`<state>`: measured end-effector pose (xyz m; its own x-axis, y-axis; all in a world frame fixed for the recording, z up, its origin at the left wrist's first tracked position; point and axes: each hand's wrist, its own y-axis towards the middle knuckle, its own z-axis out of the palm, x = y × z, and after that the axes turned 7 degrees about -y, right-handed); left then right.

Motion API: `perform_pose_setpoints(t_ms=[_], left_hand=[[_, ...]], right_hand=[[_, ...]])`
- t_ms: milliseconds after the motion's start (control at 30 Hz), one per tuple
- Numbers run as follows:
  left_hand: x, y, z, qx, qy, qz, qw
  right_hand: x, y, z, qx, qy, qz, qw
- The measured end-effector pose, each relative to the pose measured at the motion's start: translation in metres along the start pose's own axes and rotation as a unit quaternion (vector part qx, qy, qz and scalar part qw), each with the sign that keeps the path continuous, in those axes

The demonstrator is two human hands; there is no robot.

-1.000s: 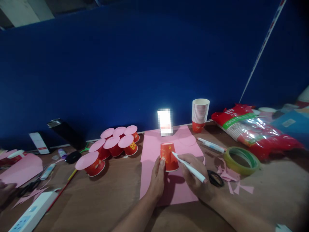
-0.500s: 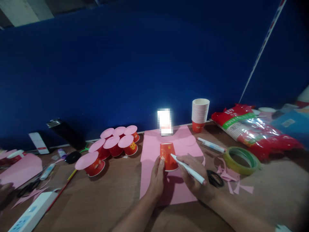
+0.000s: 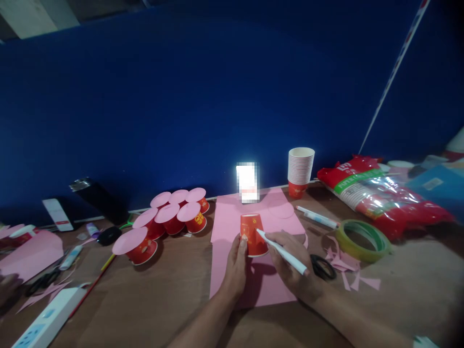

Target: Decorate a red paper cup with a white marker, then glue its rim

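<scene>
My left hand (image 3: 236, 266) grips a red paper cup (image 3: 253, 237) by its left side, above pink paper (image 3: 232, 222) on the table. A white marker (image 3: 284, 253) is pinched in my right hand (image 3: 293, 258), its tip at the cup's right side; whether it touches cannot be told. Left of my hands stand several red cups with pink paper discs (image 3: 168, 213) on top. Black scissors (image 3: 323, 267) lie just right of my right hand, partly hidden by it.
At the back right stand a stack of paper cups (image 3: 300, 169) and a red bag of cups (image 3: 380, 193). Tape (image 3: 362, 241), another marker (image 3: 317, 217) and pink scraps (image 3: 342, 263) lie on the right. A white power strip (image 3: 52, 316) and a person's hand (image 3: 9, 290) are at left.
The marker's tip has shifted very slightly up at the cup's side. Both hands keep their hold, and everything else stays in place.
</scene>
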<state>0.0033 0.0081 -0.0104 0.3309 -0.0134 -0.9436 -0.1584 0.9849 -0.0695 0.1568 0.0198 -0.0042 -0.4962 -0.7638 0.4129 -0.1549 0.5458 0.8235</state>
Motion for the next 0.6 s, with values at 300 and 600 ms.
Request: perform_pose_setpoints(t_ms=[300, 600], left_hand=[[0.0011, 0.0015, -0.0003, 0.007, -0.005, 0.004, 1.0], [0.005, 0.0017, -0.0032, 0.004, -0.003, 0.0, 1.0]], right_hand=[[-0.0026, -0.001, 0.0019, 0.011, 0.014, -0.009, 1.0], [-0.0017, -0.002, 0.0024, 0.008, 0.002, -0.01, 1.0]])
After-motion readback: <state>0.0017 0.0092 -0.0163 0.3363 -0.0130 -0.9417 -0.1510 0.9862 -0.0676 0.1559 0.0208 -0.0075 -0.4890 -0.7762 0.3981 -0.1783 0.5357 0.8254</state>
